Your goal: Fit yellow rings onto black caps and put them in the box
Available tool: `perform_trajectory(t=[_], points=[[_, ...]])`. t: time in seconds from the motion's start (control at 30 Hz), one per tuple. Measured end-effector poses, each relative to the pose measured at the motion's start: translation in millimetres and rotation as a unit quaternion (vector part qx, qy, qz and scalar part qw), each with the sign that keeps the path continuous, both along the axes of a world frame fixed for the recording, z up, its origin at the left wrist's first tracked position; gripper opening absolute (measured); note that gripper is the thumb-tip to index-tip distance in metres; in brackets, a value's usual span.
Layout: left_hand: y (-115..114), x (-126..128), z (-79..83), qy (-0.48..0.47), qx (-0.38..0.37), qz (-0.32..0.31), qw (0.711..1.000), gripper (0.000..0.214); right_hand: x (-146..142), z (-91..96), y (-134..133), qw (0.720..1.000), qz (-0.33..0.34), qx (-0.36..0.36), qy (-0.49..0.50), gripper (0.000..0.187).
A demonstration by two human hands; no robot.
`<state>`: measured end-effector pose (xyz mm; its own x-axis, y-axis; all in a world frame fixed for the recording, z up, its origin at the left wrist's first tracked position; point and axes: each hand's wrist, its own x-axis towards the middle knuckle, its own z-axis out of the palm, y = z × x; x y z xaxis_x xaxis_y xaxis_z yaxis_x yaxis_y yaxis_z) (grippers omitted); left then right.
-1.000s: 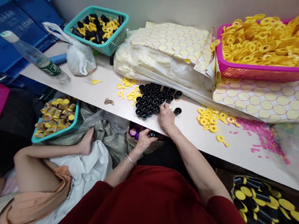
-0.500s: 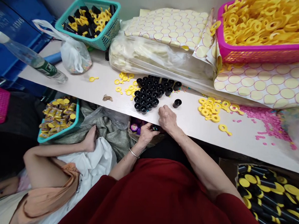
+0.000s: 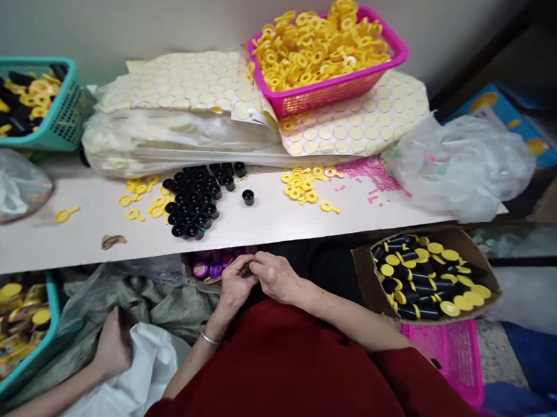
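My left hand (image 3: 237,284), with a bangle at its wrist, is closed just below the table's front edge. My right hand (image 3: 274,276) meets it there, its fingers pinched together against the left fingertips. A small dark spot shows between them, but the fingers hide whatever they hold. On the table ahead, small black cups (image 3: 194,197) stand in a tight group. One black cup (image 3: 248,197) stands apart to their right. Yellow ring-shaped pieces with short stems (image 3: 301,186) lie in a pile further right, and more yellow ring pieces (image 3: 158,206) lie left of the cups.
Pink bits (image 3: 368,173) are scattered by a plastic bag (image 3: 465,163). Behind stand a pink basket (image 3: 304,100) of yellow rings and a teal basket (image 3: 60,116). Below are a carton (image 3: 362,270) of black-and-yellow pieces and a box of purple items (image 3: 202,270). Another person's foot (image 3: 114,343) is at left.
The view has turned to the right. My right hand has left the table edge and come down to my left hand, so both now touch. The cups look unmoved.
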<state>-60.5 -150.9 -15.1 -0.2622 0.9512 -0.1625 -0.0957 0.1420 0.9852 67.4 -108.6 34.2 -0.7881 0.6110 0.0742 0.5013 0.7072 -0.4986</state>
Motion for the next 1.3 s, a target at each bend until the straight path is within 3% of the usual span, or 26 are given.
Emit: perform_trajectory(t=[0.17, 0.23, 0.33, 0.4, 0.5, 0.6, 0.73, 0.87, 0.97, 1.03, 1.3], points=[[24, 24, 33.3, 0.058, 0.059, -0.085, 0.993, 0.027, 36, 13.8, 7, 0.979, -0.128, 0.030, 0.153, 0.023], [43, 33, 42.6, 0.092, 0.087, -0.101, 0.987, 0.029, 57, 16.8, 22, 0.955, -0.240, 0.056, 0.165, 0.025], [76, 47, 45.4, 0.157, 0.136, -0.090, 0.974, 0.032, 92, 17.7, 55, 0.899, -0.425, 0.099, 0.049, 0.027], [96, 58, 40.5, 0.187, 0.151, -0.077, 0.968, 0.032, 110, 14.8, 77, 0.875, -0.472, 0.099, -0.049, 0.031], [118, 72, 28.6, 0.190, 0.145, -0.087, 0.967, 0.032, 124, 6.4, 98, 0.873, -0.465, 0.080, -0.121, 0.033], [128, 82, 18.9, 0.193, 0.132, -0.101, 0.967, 0.033, 127, -2.7, 109, 0.890, -0.430, 0.081, -0.129, 0.028], [132, 85, 13.6, 0.218, 0.138, -0.109, 0.960, 0.033, 138, -11.3, 122, 0.906, -0.408, 0.076, -0.086, 0.025], [131, 83, 10.7, 0.229, 0.153, -0.115, 0.954, 0.033, 163, -19.2, 133, 0.887, -0.457, 0.066, -0.015, 0.023], [131, 83, 8.5, 0.233, 0.156, -0.112, 0.953, 0.033, 174, -24.9, 130, 0.869, -0.489, 0.076, 0.027, 0.023], [130, 84, 7.6, 0.234, 0.158, -0.112, 0.953, 0.033, 174, -27.4, 125, 0.871, -0.484, 0.078, 0.034, 0.023], [130, 84, 7.8, 0.240, 0.166, -0.116, 0.949, 0.031, 154, -19.9, 111, 0.877, -0.465, 0.087, -0.089, 0.026]])
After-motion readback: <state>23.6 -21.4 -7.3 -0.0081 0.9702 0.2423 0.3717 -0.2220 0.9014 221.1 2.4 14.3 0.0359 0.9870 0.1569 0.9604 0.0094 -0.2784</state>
